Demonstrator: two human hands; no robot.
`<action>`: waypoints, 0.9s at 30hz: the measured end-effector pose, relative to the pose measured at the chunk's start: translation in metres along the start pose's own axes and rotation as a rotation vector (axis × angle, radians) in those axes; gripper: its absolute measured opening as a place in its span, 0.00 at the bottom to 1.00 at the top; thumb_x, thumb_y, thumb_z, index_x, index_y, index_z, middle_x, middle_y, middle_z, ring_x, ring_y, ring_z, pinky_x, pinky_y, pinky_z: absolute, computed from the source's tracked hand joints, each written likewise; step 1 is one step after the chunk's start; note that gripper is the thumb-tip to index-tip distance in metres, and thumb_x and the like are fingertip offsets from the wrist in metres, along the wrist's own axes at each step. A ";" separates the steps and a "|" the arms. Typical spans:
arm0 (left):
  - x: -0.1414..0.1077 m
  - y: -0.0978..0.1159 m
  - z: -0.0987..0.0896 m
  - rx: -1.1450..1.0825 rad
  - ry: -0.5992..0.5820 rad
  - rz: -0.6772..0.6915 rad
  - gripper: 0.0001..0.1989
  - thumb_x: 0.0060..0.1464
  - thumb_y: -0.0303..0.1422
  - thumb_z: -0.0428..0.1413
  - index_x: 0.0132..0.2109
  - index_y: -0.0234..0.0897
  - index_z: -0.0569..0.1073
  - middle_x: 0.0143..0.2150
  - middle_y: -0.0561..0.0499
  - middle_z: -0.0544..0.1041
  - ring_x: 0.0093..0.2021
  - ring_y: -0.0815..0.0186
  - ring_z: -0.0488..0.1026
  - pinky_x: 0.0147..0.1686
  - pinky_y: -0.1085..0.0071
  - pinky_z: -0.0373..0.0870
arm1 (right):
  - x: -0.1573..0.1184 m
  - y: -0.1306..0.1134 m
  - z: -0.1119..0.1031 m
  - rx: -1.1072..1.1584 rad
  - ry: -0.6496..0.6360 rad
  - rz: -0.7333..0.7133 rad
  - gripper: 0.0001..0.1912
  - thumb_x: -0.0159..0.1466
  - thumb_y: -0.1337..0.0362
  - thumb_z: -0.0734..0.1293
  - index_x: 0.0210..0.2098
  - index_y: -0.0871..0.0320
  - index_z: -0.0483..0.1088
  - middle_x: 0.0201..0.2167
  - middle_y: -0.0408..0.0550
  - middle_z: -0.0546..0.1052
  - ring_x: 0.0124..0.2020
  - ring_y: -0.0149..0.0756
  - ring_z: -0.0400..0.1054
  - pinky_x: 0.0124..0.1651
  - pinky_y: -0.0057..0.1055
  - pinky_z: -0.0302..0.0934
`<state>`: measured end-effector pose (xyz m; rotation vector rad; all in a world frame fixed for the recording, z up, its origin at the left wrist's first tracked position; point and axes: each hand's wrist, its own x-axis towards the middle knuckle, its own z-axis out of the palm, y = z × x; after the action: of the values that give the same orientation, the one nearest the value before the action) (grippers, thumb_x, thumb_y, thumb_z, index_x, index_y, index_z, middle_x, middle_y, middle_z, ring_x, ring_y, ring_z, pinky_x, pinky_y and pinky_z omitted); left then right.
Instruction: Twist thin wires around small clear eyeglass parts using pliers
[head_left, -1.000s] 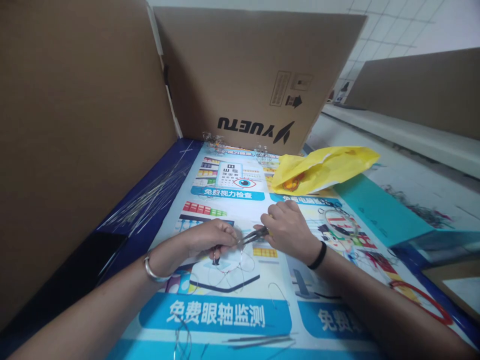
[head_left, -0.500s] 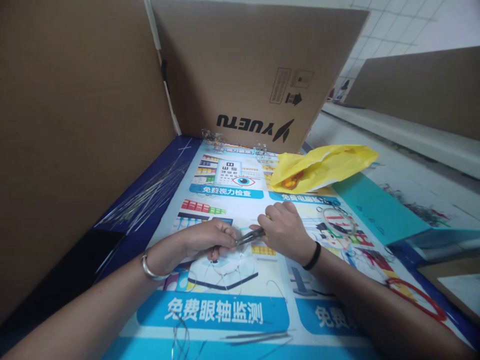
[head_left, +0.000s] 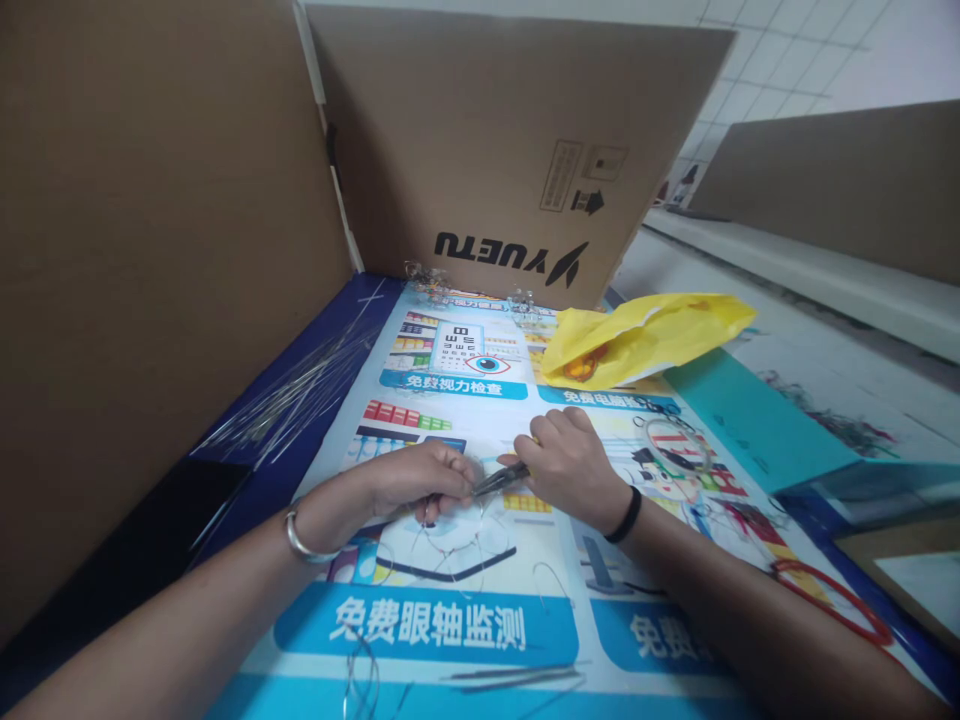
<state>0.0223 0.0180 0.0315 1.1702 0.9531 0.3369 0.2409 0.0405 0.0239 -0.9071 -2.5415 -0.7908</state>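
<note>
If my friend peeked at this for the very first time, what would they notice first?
Probably the bright yellow bag, lying right of centre. Next, in the middle, the right hand gripping pliers whose tips point at the left hand. At the back, big cardboard stands up with black letters upside down.

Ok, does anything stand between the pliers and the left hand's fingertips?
Nothing visible: the pliers, held in the right hand, end by the fingertips of the left hand; contact is too small to tell.

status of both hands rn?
Left hand: closed, pinching what looks like thin wire.
Right hand: closed, holding pliers.
</note>
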 end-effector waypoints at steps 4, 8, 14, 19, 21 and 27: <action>0.000 -0.001 -0.001 0.000 -0.005 0.002 0.04 0.43 0.29 0.55 0.26 0.32 0.69 0.16 0.57 0.65 0.12 0.78 0.58 0.12 0.82 0.56 | -0.001 0.000 0.001 -0.016 0.012 -0.005 0.17 0.64 0.56 0.57 0.23 0.57 0.66 0.22 0.47 0.65 0.29 0.36 0.52 0.37 0.36 0.40; 0.002 -0.005 -0.002 0.000 -0.018 0.027 0.03 0.44 0.29 0.54 0.27 0.33 0.69 0.16 0.57 0.65 0.13 0.78 0.58 0.13 0.82 0.56 | -0.001 0.000 0.003 -0.019 0.011 -0.006 0.17 0.64 0.55 0.57 0.23 0.57 0.66 0.22 0.48 0.65 0.29 0.36 0.52 0.37 0.36 0.40; 0.003 -0.006 -0.001 0.004 -0.029 0.066 0.04 0.45 0.29 0.53 0.26 0.33 0.67 0.16 0.58 0.64 0.13 0.78 0.57 0.14 0.81 0.57 | -0.002 0.000 0.004 -0.008 -0.019 0.008 0.18 0.65 0.55 0.56 0.24 0.57 0.67 0.22 0.48 0.65 0.29 0.36 0.52 0.37 0.36 0.40; 0.003 -0.007 0.000 0.003 -0.017 0.080 0.05 0.46 0.30 0.54 0.26 0.33 0.68 0.16 0.58 0.64 0.13 0.78 0.57 0.14 0.80 0.55 | -0.003 0.000 0.004 0.013 -0.067 0.033 0.18 0.64 0.56 0.57 0.24 0.58 0.68 0.22 0.48 0.67 0.28 0.35 0.54 0.36 0.36 0.39; 0.004 -0.008 0.000 -0.018 0.003 0.092 0.04 0.45 0.30 0.53 0.27 0.33 0.68 0.16 0.58 0.64 0.14 0.77 0.57 0.15 0.80 0.54 | -0.002 0.000 0.004 0.029 -0.088 0.049 0.17 0.63 0.57 0.58 0.24 0.58 0.69 0.22 0.48 0.67 0.27 0.35 0.54 0.36 0.35 0.39; 0.007 -0.011 0.002 -0.055 0.048 0.131 0.04 0.46 0.31 0.53 0.27 0.34 0.67 0.16 0.58 0.63 0.14 0.76 0.57 0.15 0.78 0.53 | -0.001 0.000 0.000 0.033 -0.146 0.077 0.16 0.62 0.58 0.59 0.23 0.58 0.69 0.22 0.49 0.69 0.27 0.35 0.56 0.34 0.35 0.39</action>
<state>0.0248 0.0172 0.0184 1.1809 0.9050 0.4955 0.2419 0.0401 0.0237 -1.0818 -2.6171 -0.6800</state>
